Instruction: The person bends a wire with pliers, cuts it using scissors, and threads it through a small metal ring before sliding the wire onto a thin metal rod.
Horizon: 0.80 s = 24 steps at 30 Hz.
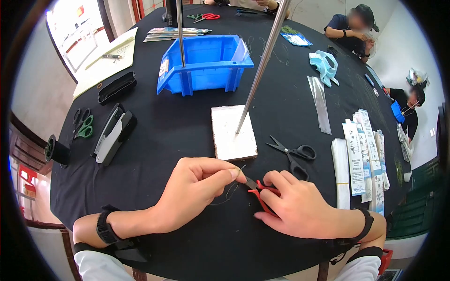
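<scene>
My left hand [199,187] is closed in a pinch on a thin, fine line [230,191], which curls loosely below the fingers. A small dark tip pokes out above the fingertips, too small to name. My right hand [300,206] is wrapped round red-handled pliers [265,204], whose grey jaws are close beside the left fingertips. Part of the handles is hidden by the fingers. Just beyond both hands stands a white block [229,133] with a metal rod [255,84] rising from it. Black scissors [294,153] lie slightly spread on the black cloth, past my right hand.
Across the table is a blue bin [204,77]. To the left are a stapler [112,136], green-handled scissors [84,129] and a black tray [117,87]. Printed packets [356,154] and a clear sleeve [318,105] lie right, with a blue mask [323,65] farther back. Other people sit around the table.
</scene>
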{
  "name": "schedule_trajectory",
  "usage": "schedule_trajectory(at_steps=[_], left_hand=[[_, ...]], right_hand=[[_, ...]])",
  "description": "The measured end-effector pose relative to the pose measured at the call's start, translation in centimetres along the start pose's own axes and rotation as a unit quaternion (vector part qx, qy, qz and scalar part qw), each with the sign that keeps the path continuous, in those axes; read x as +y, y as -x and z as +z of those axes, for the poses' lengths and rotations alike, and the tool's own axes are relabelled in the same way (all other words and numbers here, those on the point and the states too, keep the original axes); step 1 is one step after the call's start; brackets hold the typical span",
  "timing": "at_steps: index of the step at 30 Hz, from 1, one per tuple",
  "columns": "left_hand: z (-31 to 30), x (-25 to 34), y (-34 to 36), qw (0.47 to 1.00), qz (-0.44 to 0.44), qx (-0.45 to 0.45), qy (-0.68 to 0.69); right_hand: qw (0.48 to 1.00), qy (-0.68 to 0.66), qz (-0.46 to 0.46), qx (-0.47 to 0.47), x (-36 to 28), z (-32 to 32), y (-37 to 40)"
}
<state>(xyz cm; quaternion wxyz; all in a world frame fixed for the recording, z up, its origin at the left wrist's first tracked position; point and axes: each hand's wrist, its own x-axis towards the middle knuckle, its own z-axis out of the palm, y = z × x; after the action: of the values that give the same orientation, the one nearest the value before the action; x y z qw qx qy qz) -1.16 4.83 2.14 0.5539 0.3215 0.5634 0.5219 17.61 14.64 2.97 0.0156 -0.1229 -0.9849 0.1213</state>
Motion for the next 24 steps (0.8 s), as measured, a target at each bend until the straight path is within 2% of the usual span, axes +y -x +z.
schedule_trajectory(at_steps=[2,6,9,12,16,24], left_hand=[[0.0,0.1,0.0,1.000,-0.001,0.010,0.012],[-0.5,0.4,0.3,0.999,0.011,0.018,0.042],[-0.5,0.8,0.6,0.998,0.007,0.016,0.057],[-0.1,0.7,0.6,0.998,0.001,0.015,0.065],[0.0,0.9,0.7,0.997,-0.001,0.024,0.072],[0.3,0.6,0.4,0.998,0.010,0.040,0.044]], right_hand=[[0.999,-0.001,-0.010,0.031,0.2,0.8,-0.2],[0.985,-0.130,0.071,0.085,1.1,0.7,-0.4],[0.969,-0.176,0.067,0.161,1.5,0.8,-0.5],[0.956,-0.132,0.014,0.261,1.6,0.8,-1.0],[0.967,-0.026,0.019,0.251,1.2,0.4,-0.9],[0.966,0.056,0.016,0.251,1.2,1.1,-1.2]])
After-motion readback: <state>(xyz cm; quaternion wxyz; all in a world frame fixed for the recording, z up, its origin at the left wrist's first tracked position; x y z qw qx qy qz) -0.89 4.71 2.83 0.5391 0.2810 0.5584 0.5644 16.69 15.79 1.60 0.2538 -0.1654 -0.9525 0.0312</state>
